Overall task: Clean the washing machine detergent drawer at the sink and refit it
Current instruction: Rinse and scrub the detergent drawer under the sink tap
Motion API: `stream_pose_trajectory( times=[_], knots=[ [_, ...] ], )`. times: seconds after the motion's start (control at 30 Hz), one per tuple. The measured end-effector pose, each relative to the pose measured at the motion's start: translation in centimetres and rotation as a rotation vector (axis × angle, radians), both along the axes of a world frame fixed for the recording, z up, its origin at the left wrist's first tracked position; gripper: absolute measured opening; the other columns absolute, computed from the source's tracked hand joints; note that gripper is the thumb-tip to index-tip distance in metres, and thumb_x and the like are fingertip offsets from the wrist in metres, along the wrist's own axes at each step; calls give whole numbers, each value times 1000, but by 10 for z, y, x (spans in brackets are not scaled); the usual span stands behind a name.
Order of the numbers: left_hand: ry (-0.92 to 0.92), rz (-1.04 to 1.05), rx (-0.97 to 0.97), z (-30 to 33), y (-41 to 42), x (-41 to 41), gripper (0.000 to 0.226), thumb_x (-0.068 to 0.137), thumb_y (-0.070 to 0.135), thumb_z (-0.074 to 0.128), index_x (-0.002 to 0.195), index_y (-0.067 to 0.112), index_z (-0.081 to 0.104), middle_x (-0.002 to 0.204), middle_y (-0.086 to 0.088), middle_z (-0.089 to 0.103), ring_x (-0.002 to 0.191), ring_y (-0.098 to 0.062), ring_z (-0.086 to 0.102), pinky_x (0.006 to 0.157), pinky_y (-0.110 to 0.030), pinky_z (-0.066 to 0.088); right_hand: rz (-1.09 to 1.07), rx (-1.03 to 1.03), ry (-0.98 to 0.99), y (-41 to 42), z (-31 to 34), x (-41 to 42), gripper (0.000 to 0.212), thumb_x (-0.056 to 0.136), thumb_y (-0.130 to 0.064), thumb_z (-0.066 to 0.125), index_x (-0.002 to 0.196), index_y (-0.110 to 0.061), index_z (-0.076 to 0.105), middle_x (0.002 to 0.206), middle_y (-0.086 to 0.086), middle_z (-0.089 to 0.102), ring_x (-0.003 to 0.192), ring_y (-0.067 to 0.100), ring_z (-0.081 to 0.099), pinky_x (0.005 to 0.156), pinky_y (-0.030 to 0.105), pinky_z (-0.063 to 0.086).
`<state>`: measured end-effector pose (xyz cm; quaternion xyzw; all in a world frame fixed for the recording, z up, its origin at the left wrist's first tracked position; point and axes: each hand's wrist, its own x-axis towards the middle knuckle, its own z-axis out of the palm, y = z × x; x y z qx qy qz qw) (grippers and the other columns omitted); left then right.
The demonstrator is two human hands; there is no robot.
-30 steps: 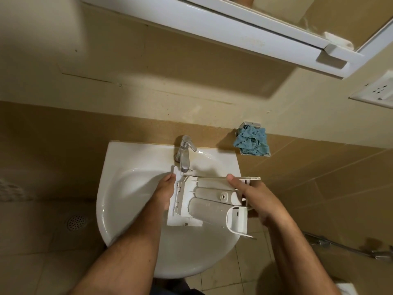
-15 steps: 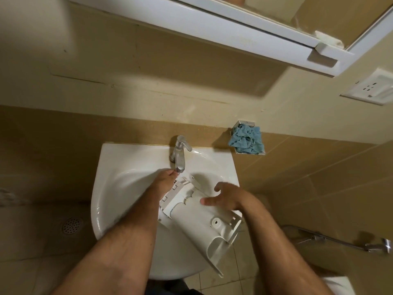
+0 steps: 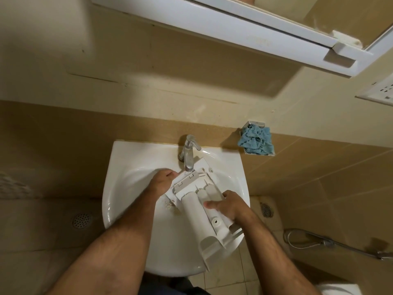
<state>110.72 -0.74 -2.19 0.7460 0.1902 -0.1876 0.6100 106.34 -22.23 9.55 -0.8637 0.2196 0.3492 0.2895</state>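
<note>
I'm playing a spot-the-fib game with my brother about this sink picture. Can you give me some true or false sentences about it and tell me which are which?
1. Both hands hold the white detergent drawer over the sink. True: the left hand grips its far end and the right hand its side.
2. The blue cloth is lying in the sink. False: it sits in a small holder on the wall, right of the tap.
3. The drawer's far end is close under the tap's spout. True.
4. The sink is black. False: it is white.
5. A hose lies on the floor to the right. True.
</note>
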Motion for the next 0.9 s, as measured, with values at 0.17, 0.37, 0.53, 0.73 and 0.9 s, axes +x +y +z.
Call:
stream_pose_trajectory(
  times=[0.17, 0.37, 0.53, 0.73, 0.9],
  knots=[
    [146, 155, -239, -3, 4, -20, 19, 104, 26, 46, 114, 18, 59, 99, -9, 64, 90, -25, 61, 74, -32, 51, -76, 78, 14, -14, 2, 3, 66, 69, -57, 80, 114, -12, 60, 101, 1, 68, 85, 17, 65, 61, 27, 46],
    [145, 233, -398, 0, -6, -21, 17, 104, 24, 45, 110, 18, 60, 93, -4, 65, 79, -18, 62, 71, -29, 51, -189, 219, 84, -23, -8, -4, 52, 72, -63, 74, 99, -19, 71, 89, 1, 76, 85, 20, 72, 82, 34, 56],
    [40, 178, -276, -5, -10, -13, 28, 100, 8, 46, 120, 15, 65, 93, -2, 66, 74, -12, 56, 67, -23, 45, -313, 373, 129, -22, -21, -7, 75, 51, -71, 82, 107, -22, 73, 101, 4, 76, 97, 27, 72, 97, 45, 52],
    [-54, 200, -191, -6, 4, -14, 34, 94, 13, 62, 128, 14, 64, 118, -7, 69, 95, -17, 62, 91, -35, 48, -405, 496, 149, -4, -19, 7, 44, 86, -37, 70, 119, -8, 68, 105, 16, 73, 86, 31, 69, 88, 45, 55],
    [-94, 166, -201, -1, 5, -16, 35, 88, 14, 70, 123, 20, 66, 107, 3, 73, 96, -14, 68, 89, -30, 55, -417, 511, 146, 2, -14, 27, 41, 90, -23, 58, 125, -1, 63, 97, 17, 66, 71, 28, 64, 65, 39, 57]
  ],
)
